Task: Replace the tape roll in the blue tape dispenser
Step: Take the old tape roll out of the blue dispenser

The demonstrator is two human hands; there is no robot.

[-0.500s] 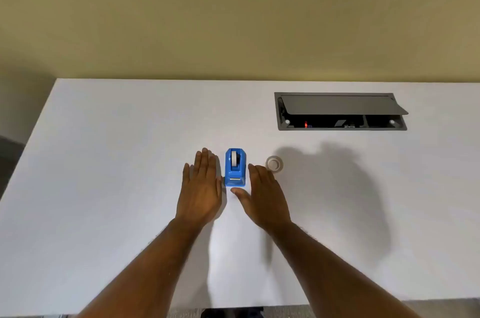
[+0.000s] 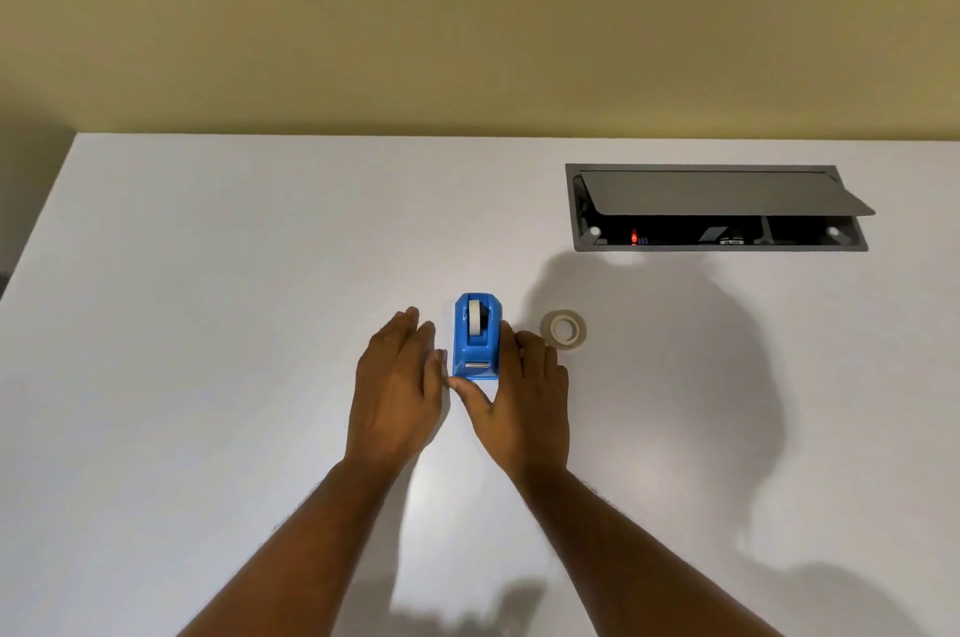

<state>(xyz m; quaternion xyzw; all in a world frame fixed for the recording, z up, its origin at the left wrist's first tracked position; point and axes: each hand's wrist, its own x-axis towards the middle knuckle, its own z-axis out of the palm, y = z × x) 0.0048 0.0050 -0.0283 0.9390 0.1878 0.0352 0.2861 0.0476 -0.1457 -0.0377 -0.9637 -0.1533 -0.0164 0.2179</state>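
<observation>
The blue tape dispenser stands upright on the white table, with a whitish tape roll seated in its top. A loose clear tape roll lies flat just to its right. My left hand rests flat to the dispenser's left, fingers apart, holding nothing. My right hand lies on the dispenser's right side, fingers along its flank and thumb by the front cutter end. It is not closed around the dispenser.
A grey recessed cable box with its lid propped open sits in the table at the back right, a red light inside. A tan wall rises behind the table. The table's left edge runs diagonally at the far left.
Both hands have drawn closer to the dispenser. The right hand's thumb and fingers now reach its front and right side.
</observation>
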